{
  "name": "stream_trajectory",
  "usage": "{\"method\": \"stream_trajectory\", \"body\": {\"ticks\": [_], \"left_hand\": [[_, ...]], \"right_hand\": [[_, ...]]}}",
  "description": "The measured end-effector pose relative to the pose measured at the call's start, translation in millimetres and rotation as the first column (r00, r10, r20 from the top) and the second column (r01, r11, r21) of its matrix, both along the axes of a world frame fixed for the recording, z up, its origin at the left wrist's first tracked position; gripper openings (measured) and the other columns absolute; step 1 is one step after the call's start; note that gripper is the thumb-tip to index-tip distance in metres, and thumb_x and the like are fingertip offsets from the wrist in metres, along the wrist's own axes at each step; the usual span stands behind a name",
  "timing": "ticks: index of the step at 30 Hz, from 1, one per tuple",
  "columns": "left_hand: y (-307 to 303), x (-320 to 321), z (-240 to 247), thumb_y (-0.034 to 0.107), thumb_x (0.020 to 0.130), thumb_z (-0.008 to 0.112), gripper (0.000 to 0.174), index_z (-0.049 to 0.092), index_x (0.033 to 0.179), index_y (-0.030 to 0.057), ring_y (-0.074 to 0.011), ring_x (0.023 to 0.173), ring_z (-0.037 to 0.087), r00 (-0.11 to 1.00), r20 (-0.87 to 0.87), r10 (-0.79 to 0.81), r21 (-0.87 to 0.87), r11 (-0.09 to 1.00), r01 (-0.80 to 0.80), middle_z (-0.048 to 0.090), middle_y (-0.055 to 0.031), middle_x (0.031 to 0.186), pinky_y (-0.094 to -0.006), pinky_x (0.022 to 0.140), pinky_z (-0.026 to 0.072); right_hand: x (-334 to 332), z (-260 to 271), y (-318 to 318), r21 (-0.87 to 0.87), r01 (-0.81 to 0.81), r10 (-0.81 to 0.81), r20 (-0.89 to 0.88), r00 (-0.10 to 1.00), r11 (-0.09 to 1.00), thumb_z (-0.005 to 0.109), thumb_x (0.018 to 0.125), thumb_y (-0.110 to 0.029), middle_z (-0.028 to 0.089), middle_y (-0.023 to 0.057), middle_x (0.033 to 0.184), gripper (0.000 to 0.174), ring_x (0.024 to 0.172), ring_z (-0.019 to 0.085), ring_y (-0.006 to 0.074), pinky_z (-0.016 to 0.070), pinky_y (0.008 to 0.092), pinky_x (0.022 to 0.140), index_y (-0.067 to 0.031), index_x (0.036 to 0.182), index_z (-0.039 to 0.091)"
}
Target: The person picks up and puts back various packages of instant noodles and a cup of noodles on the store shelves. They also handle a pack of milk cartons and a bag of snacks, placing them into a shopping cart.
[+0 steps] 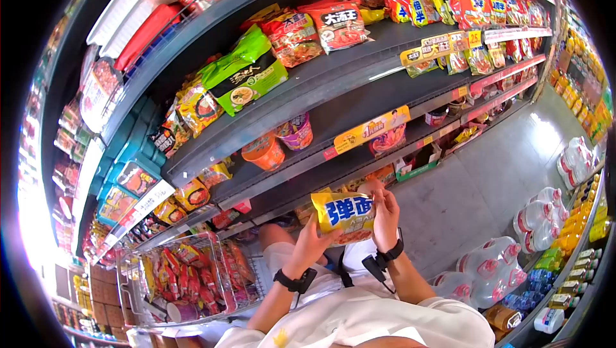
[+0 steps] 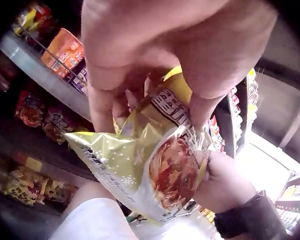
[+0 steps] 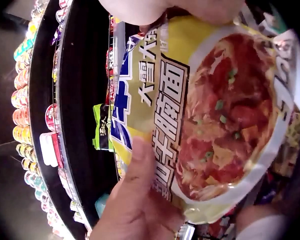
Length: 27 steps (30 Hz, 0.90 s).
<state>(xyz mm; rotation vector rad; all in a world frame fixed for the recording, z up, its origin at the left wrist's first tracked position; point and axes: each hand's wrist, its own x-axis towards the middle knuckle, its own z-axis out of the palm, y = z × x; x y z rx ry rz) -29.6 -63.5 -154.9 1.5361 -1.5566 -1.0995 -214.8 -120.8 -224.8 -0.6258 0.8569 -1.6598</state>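
A yellow instant noodle packet (image 1: 346,223) with large blue characters is held up in front of the body, between both hands. My left hand (image 1: 309,245) grips its left lower side; in the right wrist view that hand's thumb (image 3: 142,160) lies across the printed front. At the packet's right upper side, my right hand (image 1: 385,219) holds the edge with bent fingers. Seen from the left wrist, the packet (image 2: 135,170) is creased, with a picture of noodles in red sauce on one face.
Shelves of noodle packets and cups rise ahead, including a green multipack (image 1: 247,75) and an orange cup (image 1: 263,150). A wire cart (image 1: 215,239) piled with red packets stands at the left. Shrink-wrapped bottles (image 1: 491,264) line the floor at the right.
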Motion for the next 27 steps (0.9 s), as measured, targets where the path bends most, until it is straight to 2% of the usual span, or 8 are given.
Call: {"method": "stream_trajectory", "body": {"ticks": [9,11,12,13,18,20,24,27], "left_hand": [[6,31,-15,0.028,0.099,0.068,0.053,0.048,0.138,-0.0019,-0.0111,0.111,0.058,0.986,-0.169,0.008,0.054,0.999,0.002,0.063,-0.0067,0.125,-0.0259,0.094,0.0493],[6,34,-23,0.028,0.099,0.068,0.053,0.047,0.138,-0.0012,-0.0098,0.106,0.06,0.962,-0.273,-0.007,-0.088,0.996,-0.018,0.063,-0.0065,0.123,-0.0247,0.086,0.0534],[7,36,-16,0.027,0.098,0.069,0.054,0.047,0.138,-0.0009,-0.0089,0.103,0.061,0.954,-0.3,0.021,-0.032,0.999,-0.032,0.064,-0.0059,0.122,-0.0241,0.081,0.0547],[10,37,-1,0.027,0.098,0.07,0.054,0.046,0.138,-0.0005,-0.008,0.099,0.062,0.945,-0.324,0.047,0.026,0.999,-0.041,0.064,-0.0053,0.121,-0.0234,0.076,0.0559],[18,55,13,0.019,0.094,0.074,0.049,0.052,0.133,-0.0022,-0.0094,0.103,0.06,0.925,-0.353,0.141,0.129,0.986,-0.101,0.065,-0.0047,0.119,-0.0264,0.087,0.0513],[19,67,-4,0.021,0.095,0.073,0.049,0.051,0.133,-0.0008,-0.0064,0.094,0.062,0.918,-0.373,0.138,0.064,0.99,-0.123,0.066,-0.0029,0.116,-0.0228,0.069,0.0568],[25,81,-15,0.015,0.097,0.07,0.039,0.055,0.129,-0.0011,-0.0086,0.103,0.06,0.876,-0.418,0.239,-0.025,0.961,-0.275,0.067,-0.0028,0.113,-0.0273,0.092,0.0494],[27,99,-17,0.009,0.097,0.069,0.036,0.055,0.129,-0.0011,-0.0089,0.106,0.059,0.82,-0.478,0.314,-0.031,0.927,-0.373,0.067,-0.004,0.116,-0.0282,0.093,0.0498]], "right_hand": [[18,6,1,0.015,-0.075,0.075,0.013,0.997,0.997,0.055,0.107,-0.019,0.057,-0.004,0.088,0.018,0.08,0.049,0.0049,0.0405,0.0212,0.072,-0.0054,0.098,0.062],[27,10,1,0.012,-0.1,0.1,0.031,0.995,0.995,0.055,0.107,-0.019,0.056,-0.0039,0.086,0.019,0.078,0.048,0.0054,0.0395,0.0213,0.071,-0.0056,0.095,0.062],[28,4,0,-0.026,-0.149,0.149,-0.029,0.988,0.988,0.052,0.108,-0.023,0.059,-0.003,0.093,0.021,0.085,0.054,0.0052,0.0454,0.0217,0.078,-0.0047,0.111,0.063],[33,5,-2,-0.035,-0.16,0.159,-0.048,0.986,0.986,0.052,0.108,-0.023,0.06,-0.0025,0.094,0.021,0.085,0.054,0.0056,0.0456,0.022,0.079,-0.0047,0.111,0.063],[59,2,-7,-0.009,-0.214,0.212,-0.085,0.974,0.977,0.05,0.109,-0.023,0.061,-0.0017,0.097,0.022,0.089,0.055,0.0071,0.0454,0.0227,0.081,-0.0045,0.11,0.063],[68,-4,-9,0.033,-0.253,0.255,-0.107,0.961,0.967,0.051,0.109,-0.024,0.061,-0.0023,0.095,0.024,0.088,0.054,0.0066,0.044,0.0222,0.08,-0.0039,0.108,0.063],[89,14,-13,0.065,-0.351,0.357,-0.189,0.915,0.934,0.05,0.109,-0.028,0.061,-0.0016,0.099,0.03,0.092,0.052,0.0064,0.0428,0.022,0.084,-0.002,0.111,0.063],[98,9,-16,0.001,-0.455,0.433,-0.313,0.845,0.89,0.047,0.11,-0.031,0.063,0.0022,0.115,0.037,0.106,0.055,0.0099,0.0432,0.0254,0.096,0.0001,0.124,0.062]]}}
